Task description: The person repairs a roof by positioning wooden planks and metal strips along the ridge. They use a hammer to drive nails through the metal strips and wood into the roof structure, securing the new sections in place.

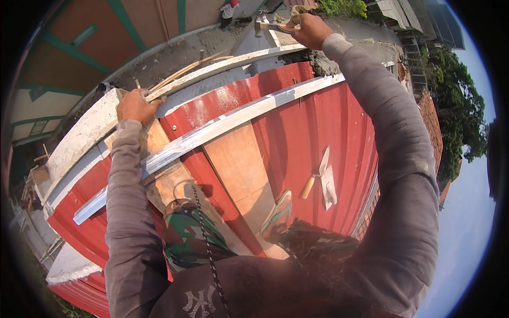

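My left hand (139, 107) grips the top edge of a curved white concrete parapet (85, 124), its fingers bent over the rim. Stretched far forward, my right hand (313, 32) is closed around a small hand tool (281, 27) that points left; its exact kind is hard to make out. It is held beyond the parapet's far end, beside a pale concrete corner. Below my right arm, a pointed trowel (319, 172) with a wooden handle lies on the red corrugated roof sheet (339, 132), beside a flat pale metal piece (328, 188).
A long silvery metal bar (228, 121) crosses the roof in front of me. Wooden boards (241, 164) lie under my legs and sandalled foot (278, 211). Wet grey mortar (322, 63) sits near the parapet's end. Beyond the parapet is a drop to the ground, where a person (228, 13) stands.
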Available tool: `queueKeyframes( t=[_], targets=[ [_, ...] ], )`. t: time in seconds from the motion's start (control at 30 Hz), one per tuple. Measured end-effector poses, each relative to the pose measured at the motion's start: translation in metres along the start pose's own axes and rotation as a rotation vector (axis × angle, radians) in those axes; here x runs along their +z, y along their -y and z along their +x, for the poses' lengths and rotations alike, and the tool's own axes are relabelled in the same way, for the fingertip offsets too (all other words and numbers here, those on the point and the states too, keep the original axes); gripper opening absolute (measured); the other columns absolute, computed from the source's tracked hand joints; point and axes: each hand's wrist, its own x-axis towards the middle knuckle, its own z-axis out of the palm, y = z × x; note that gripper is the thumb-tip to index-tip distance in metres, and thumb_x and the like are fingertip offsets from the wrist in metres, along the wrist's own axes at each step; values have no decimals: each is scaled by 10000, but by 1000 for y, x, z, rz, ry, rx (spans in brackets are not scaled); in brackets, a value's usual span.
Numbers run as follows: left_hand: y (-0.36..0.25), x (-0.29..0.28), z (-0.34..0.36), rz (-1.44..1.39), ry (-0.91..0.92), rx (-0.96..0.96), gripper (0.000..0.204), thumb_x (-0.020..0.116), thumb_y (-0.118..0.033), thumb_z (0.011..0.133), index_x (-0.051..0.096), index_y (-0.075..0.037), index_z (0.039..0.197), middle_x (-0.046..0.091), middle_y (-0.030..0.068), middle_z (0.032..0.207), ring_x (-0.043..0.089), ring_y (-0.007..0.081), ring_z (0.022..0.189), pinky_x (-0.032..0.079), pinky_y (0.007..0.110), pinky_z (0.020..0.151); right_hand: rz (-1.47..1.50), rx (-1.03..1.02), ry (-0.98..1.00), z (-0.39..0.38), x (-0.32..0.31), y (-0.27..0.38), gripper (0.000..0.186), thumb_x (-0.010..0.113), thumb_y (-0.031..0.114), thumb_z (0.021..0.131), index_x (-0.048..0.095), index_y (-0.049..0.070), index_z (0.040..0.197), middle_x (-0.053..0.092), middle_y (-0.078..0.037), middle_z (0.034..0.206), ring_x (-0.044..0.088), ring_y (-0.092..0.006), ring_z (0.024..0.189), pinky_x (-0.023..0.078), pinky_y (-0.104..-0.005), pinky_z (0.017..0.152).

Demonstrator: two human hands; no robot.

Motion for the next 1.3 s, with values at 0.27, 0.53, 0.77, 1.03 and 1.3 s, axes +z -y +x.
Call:
queueKeyframes(
  t=[0.27,0.53,0.77,1.03,1.3],
  targets=[
    [13,12,2,14,-88,36,477,801,-592,838,853,-187,1085,800,150,1010,750,384,962,575,465,862,54,108,-418,-8,-14,15,349,723,232,916,749,136,1250,755,-271,1047,710,-488,1024,585,-510,909],
    [8,11,3,8,-79,31,502,804,-610,831,851,-186,1097,798,145,1039,746,378,993,572,465,882,64,102,-352,-17,-11,19,375,705,234,915,732,127,1274,756,-257,1103,722,-465,1029,576,-499,935],
    [2,7,1,5,-35,10,536,813,-608,828,843,-159,1119,802,161,1032,757,371,988,579,463,891,52,201,-79,-27,-3,18,286,711,250,934,774,128,1185,762,-253,1105,725,-450,1061,574,-472,944],
    [2,2,-3,-2,-46,10,546,820,-613,824,845,-153,1117,805,167,1022,764,370,964,588,461,884,151,271,-431,-29,1,27,303,715,245,928,763,131,1205,748,-275,1095,719,-465,1055,577,-492,937],
    [1,1,-4,6,-47,7,545,820,-618,818,847,-162,1115,804,171,1030,763,375,970,588,463,893,123,129,-434,-25,-14,21,324,727,251,929,737,132,1230,750,-274,1090,718,-473,1050,586,-491,911]
  ],
)
